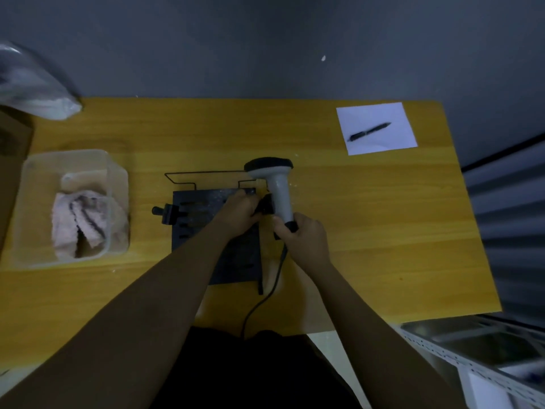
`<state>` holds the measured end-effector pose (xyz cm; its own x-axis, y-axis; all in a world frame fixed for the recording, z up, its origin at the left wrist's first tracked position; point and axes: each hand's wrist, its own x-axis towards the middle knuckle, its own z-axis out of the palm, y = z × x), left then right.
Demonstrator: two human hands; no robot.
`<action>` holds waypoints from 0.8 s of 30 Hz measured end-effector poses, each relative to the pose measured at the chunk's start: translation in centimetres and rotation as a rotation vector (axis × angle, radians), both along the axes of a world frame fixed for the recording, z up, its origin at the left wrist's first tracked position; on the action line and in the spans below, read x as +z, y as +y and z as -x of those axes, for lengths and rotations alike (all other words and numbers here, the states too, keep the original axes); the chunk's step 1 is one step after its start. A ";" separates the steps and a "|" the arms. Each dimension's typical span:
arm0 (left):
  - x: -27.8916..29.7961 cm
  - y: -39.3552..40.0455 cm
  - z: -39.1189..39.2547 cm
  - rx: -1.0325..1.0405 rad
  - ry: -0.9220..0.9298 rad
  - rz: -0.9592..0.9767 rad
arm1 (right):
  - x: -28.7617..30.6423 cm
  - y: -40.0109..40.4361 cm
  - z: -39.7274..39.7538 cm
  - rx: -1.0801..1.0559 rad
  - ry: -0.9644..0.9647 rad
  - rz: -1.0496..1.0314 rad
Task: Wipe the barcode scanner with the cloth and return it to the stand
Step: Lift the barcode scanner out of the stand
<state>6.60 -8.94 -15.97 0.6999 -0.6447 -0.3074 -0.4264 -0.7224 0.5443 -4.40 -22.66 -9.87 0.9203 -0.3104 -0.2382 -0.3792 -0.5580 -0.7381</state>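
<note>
Right now your right hand [305, 236] is wrapped around the lower grip of the barcode scanner [275, 184], holding it at the right edge of the black stand [216, 231], head pointing away from you. Your left hand [240, 212] pinches the stand's clip beside the scanner handle. Well left of the stand, the cloth [79, 224] lies crumpled in a clear container [118, 178].

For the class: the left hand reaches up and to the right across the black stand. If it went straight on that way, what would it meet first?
Most likely the left hand would meet the black clip at its fingertips, then the barcode scanner handle just beyond. Depth is unclear; it may already touch the clip.
</note>
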 end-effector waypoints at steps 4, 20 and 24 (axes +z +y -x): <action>0.8 0.3 0.1 0.009 0.015 -0.023 | 1.4 -0.8 -0.4 -0.069 -0.041 -0.021; 10.9 3.4 1.5 0.281 0.097 0.075 | 7.4 0.9 -2.2 0.057 -0.157 -0.256; 14.4 7.4 1.8 0.427 0.050 0.265 | 9.5 4.6 -3.3 0.131 -0.208 -0.296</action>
<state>4.80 -1.50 -1.61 0.9069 -0.3642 -0.2118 -0.0917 -0.6612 0.7446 -1.07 -18.08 -0.36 0.9856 -0.1332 -0.1039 -0.1443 -0.3433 -0.9281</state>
